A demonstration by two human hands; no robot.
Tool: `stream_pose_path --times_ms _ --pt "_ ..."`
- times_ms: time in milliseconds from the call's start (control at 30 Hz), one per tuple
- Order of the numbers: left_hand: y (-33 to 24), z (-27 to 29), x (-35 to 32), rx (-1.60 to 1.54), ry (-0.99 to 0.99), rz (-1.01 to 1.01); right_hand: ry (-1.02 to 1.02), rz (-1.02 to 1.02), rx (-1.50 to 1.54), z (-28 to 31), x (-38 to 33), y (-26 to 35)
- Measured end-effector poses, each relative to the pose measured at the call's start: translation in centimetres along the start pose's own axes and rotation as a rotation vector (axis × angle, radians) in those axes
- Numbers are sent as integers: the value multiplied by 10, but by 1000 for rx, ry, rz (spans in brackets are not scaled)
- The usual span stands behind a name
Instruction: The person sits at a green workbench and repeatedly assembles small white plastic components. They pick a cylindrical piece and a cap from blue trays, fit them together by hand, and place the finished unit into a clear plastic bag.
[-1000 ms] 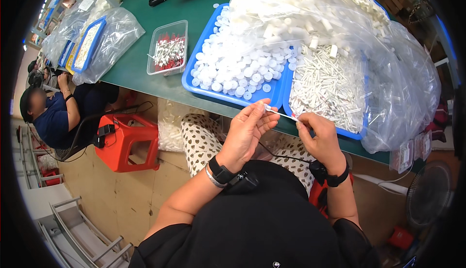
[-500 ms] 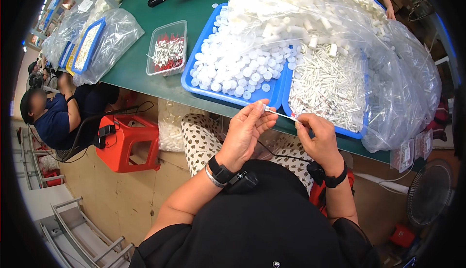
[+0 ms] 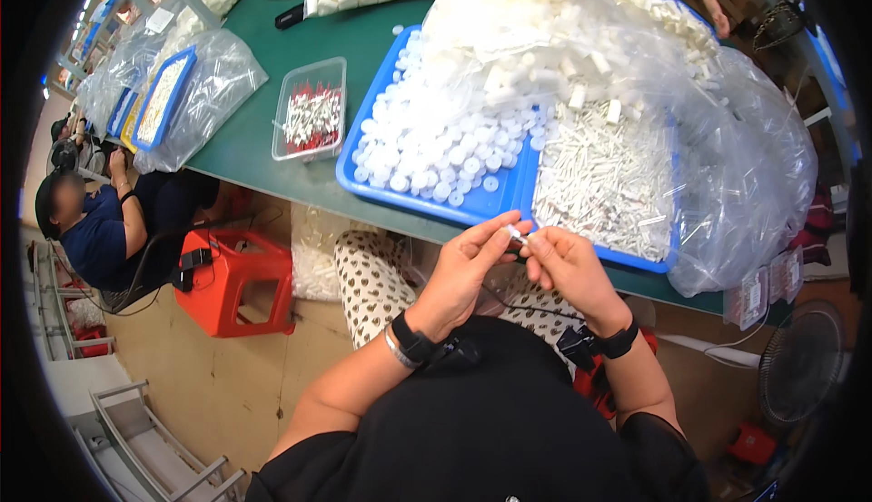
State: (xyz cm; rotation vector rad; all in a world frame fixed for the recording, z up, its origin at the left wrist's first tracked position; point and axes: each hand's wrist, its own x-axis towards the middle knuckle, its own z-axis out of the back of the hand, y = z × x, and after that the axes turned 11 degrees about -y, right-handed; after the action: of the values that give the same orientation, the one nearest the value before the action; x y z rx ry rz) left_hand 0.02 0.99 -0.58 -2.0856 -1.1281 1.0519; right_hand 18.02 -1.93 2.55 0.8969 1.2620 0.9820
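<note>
My left hand (image 3: 461,275) and my right hand (image 3: 570,270) meet in front of the table edge, fingertips almost touching. Both pinch a small white piece (image 3: 515,233), mostly covered by the fingers; its exact kind is too small to make out. Just beyond them lies a blue tray (image 3: 486,204) holding many translucent white discs (image 3: 436,152) on the left. White thin tubes (image 3: 599,179) fill the part to the right. Left of the tray stands a clear plastic box (image 3: 313,143) of red and white slim pieces (image 3: 312,116).
A large clear bag of white foam-like cylinders (image 3: 554,39) leans over the tray's back. Another plastic bag (image 3: 736,184) hangs at the right edge. A red stool (image 3: 236,279) and a seated person (image 3: 100,229) are at left. A fan (image 3: 799,361) stands lower right.
My right hand has moved left to meet my left hand, closing the gap where a thin white stick stretched between them. The view has shifted slightly.
</note>
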Motion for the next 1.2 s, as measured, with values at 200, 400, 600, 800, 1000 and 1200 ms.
stream_pose_path --times_ms 200,400,600,800,1000,1200 --pt "-3 9 0 -138 -80 66 -355 582 -882 37 42 46" --pt "2 7 1 -148 -50 125 -690 539 -1285 117 137 38" --pt "0 10 -3 -141 -67 134 -615 420 -1430 128 168 28" --pt "-11 15 1 -137 -51 62 -666 537 -1035 105 115 41" --pt "-20 1 -2 -11 82 -132 -201 502 -437 30 16 30" --pt "-6 -1 -6 28 52 -53 -200 294 -85 3 -11 -8"
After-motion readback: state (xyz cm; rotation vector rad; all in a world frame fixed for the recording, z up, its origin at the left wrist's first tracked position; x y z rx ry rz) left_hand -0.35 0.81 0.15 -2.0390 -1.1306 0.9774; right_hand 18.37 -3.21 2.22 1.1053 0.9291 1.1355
